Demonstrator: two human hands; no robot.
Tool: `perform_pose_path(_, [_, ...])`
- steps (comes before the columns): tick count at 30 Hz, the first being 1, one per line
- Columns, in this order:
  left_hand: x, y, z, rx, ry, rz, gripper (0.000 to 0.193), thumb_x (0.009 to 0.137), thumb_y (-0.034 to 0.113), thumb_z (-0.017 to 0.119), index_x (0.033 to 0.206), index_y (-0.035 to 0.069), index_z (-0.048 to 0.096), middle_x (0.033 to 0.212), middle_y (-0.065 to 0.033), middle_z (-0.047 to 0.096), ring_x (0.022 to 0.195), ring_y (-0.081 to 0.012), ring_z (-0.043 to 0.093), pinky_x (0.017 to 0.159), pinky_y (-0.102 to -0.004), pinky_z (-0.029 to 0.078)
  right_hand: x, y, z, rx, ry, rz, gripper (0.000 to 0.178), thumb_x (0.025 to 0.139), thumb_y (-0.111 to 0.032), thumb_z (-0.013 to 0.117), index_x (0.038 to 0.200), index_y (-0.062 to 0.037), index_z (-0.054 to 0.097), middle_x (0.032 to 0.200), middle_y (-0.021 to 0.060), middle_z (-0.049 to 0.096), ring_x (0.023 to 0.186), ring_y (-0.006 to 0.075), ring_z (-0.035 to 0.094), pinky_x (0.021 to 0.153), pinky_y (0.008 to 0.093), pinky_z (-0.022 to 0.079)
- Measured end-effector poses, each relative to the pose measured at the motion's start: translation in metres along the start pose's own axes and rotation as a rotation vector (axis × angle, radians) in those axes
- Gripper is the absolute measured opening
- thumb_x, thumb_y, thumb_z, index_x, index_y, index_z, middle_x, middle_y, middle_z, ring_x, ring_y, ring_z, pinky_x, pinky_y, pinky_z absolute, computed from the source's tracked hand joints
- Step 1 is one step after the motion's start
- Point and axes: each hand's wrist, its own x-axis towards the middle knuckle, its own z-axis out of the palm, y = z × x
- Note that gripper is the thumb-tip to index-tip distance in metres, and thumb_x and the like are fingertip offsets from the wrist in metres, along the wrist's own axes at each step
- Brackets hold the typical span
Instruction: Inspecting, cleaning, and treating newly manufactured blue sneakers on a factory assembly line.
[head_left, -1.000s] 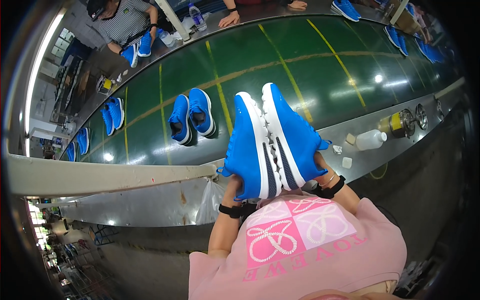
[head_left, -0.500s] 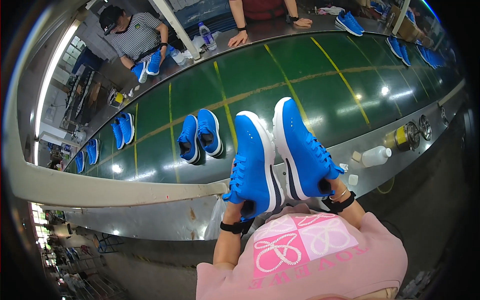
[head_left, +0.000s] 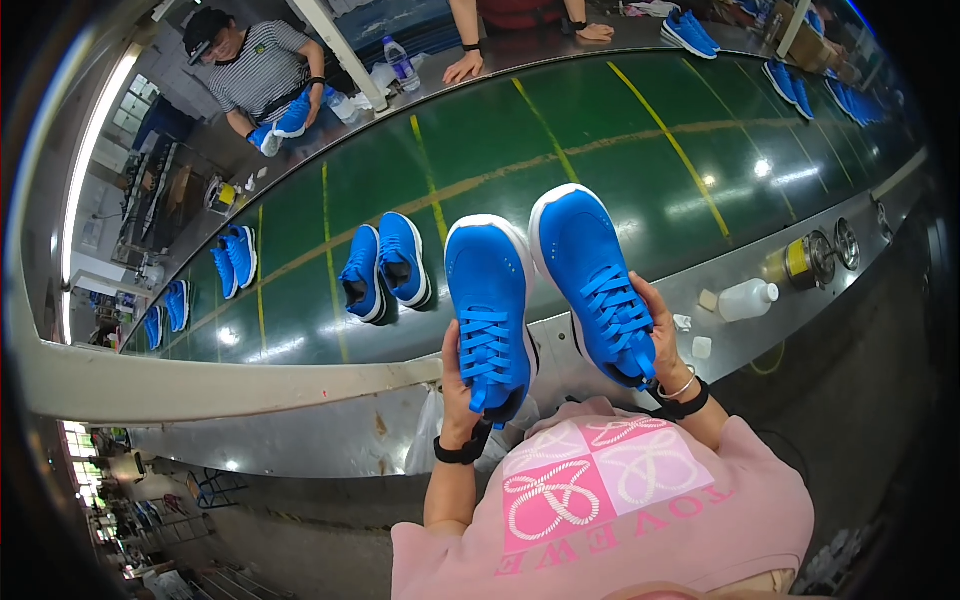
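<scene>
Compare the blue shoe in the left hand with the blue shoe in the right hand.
The left-hand shoe is held nearly straight, toe pointing away; the right-hand shoe is angled, toe leaning left. The left hand grips its shoe at the heel from the left side; the right hand cups its shoe along the right side. Both are bright blue with blue laces and white soles, uppers facing the camera, above the green conveyor belt.
</scene>
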Motion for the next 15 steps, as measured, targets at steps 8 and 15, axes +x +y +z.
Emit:
perform_pose_path(8, [0.003,-0.003,0.014,0.167,0.112,0.022,0.084,0.081,0.006,0.073,0.150,0.009,0.026,0.140,-0.0135,0.045,0.120,-0.0245,0.054,0.100,-0.0366,0.046,0.001,0.000,0.003,-0.282,0.074,-0.136,0.065,0.074,-0.008,0.078,0.135,-0.0105,0.054,0.144,0.0181,0.042,0.130,0.0292,0.046,0.109,0.0380,0.035])
perform_pose_path(15, [-0.002,-0.022,0.014,0.329,0.225,0.002,0.070,0.078,0.002,0.069,0.142,0.005,0.041,0.135,-0.0136,0.047,0.121,-0.0260,0.050,0.104,-0.0376,0.038,-0.005,-0.002,0.007,-0.426,0.156,-0.107,0.057,0.075,-0.010,0.076,0.129,-0.0103,0.059,0.140,0.0201,0.046,0.127,0.0322,0.049,0.107,0.0386,0.037])
